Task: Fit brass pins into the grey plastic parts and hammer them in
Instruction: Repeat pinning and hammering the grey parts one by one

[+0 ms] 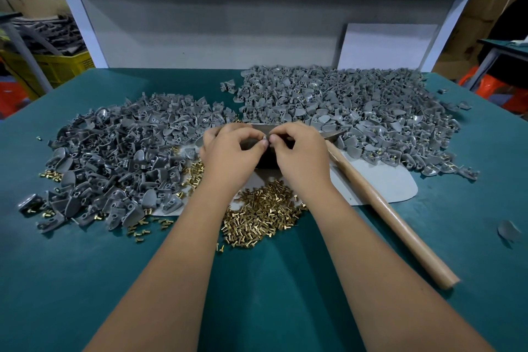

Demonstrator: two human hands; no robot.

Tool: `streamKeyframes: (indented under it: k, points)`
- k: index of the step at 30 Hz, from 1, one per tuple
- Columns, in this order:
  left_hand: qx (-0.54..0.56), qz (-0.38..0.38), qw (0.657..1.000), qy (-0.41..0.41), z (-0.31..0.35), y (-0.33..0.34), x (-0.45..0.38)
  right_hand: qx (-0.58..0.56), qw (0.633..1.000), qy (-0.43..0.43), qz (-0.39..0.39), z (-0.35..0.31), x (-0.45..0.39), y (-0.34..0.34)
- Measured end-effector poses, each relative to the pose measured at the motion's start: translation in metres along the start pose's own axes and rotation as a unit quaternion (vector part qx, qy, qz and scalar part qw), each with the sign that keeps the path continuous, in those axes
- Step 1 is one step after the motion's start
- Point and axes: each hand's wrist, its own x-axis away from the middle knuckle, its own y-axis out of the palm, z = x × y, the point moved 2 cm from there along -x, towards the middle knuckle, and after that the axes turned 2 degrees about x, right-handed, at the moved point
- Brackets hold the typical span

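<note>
Grey plastic part (265, 140) is being pinched between the curled fingertips of left hand (231, 151) and right hand (300, 154) above loose brass pins (263, 214).

A: Your left hand (231, 151) and right hand (300, 154) covered the dark block (264, 158). What did they pinch?

B: Too small to tell. Your hands hid the hammer (391, 217) head; both elbows ran off the bottom edge.
</note>
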Motion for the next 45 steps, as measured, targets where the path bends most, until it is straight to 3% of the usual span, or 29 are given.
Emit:
streamKeyframes:
  k: [18, 34, 45]
  points:
    - [-0.021, 0.010, 1.000, -0.013, -0.001, 0.002, 0.000, 0.049, 0.998, -0.016, 0.043, -0.008, 0.007, 0.003]
    - [-0.019, 0.014, 1.000, -0.002, -0.001, 0.004, -0.001, 0.086, 0.995, 0.041, 0.000, -0.012, -0.001, 0.000]
    - [-0.030, 0.006, 1.000, 0.002, 0.001, 0.002, -0.001, 0.054, 0.998, -0.031, -0.001, -0.002, 0.011, -0.006]
